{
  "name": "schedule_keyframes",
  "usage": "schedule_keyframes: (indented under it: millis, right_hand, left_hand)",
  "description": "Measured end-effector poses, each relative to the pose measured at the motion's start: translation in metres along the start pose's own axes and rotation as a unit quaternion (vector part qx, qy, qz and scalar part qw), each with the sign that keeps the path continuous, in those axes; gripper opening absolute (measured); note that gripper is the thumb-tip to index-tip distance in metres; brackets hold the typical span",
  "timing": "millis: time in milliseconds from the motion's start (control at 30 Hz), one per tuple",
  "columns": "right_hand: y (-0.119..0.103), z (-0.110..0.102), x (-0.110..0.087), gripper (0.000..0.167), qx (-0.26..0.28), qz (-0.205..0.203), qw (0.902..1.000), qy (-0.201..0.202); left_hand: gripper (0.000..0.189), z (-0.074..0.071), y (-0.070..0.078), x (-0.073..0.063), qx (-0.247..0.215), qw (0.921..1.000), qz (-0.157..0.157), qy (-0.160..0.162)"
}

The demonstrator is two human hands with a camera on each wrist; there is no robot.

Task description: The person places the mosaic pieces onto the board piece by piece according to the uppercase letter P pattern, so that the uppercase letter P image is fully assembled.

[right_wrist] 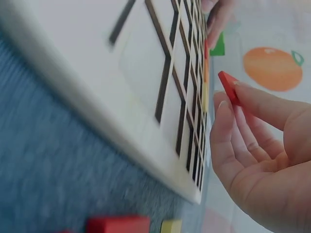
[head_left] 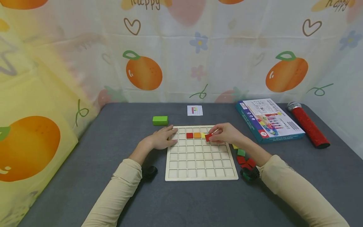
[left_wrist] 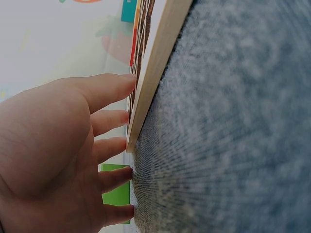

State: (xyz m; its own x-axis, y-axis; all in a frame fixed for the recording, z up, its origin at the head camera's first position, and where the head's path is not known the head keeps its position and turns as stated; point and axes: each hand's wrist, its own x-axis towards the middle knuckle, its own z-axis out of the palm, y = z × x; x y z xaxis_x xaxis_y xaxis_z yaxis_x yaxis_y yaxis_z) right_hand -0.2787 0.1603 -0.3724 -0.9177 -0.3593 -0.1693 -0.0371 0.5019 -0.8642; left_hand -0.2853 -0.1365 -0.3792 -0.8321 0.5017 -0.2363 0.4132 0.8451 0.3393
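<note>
A pale wooden grid board (head_left: 200, 173) lies on the dark cloth. In its second row sit a red tile (head_left: 189, 135), an orange tile (head_left: 197, 135) and a yellow tile (head_left: 203, 135), side by side. My right hand (head_left: 224, 133) pinches another red tile (right_wrist: 229, 87) between thumb and fingertips, tilted over the board just right of the yellow one. My left hand (head_left: 163, 138) rests at the board's upper left edge, its fingers (left_wrist: 112, 121) spread and fairly straight, thumb on the rim.
A green block (head_left: 160, 120) and a small pattern card (head_left: 194, 110) lie beyond the board. Loose red tiles (head_left: 241, 160) and a green tile (head_left: 241, 152) lie by its right edge, below my right forearm. Farther right are a game box (head_left: 272, 119) and a red tube (head_left: 310, 126).
</note>
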Motion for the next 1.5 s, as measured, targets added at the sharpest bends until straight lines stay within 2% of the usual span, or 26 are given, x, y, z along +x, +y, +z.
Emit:
schedule_keyframes:
  millis: [267,500,833,1167,1500]
  right_hand:
    - [-0.011,0.013,0.006,0.025,0.029,0.008,0.9995,-0.008]
    - [-0.016,0.023,0.012,0.026,0.07,0.037,0.9968,-0.014]
    - [-0.021,0.035,0.017,0.028,0.081,0.056,0.995,-0.018]
    - [-0.023,0.048,0.026,0.028,0.089,0.066,0.9938,-0.003]
    - [-0.028,0.056,0.028,0.025,0.063,0.077,0.9949,0.015]
  left_hand:
    - [0.061,0.001,-0.002,0.002,0.006,1.0,-0.004,0.001]
    - [0.061,0.001,-0.001,0.0,0.0,1.0,-0.003,0.005]
    - [0.062,0.003,-0.002,0.003,0.007,0.9999,-0.011,-0.001]
    - [0.062,0.003,-0.003,0.004,0.009,0.9999,-0.01,0.006]
    - [0.062,0.005,-0.003,0.005,0.008,0.9999,-0.014,0.004]
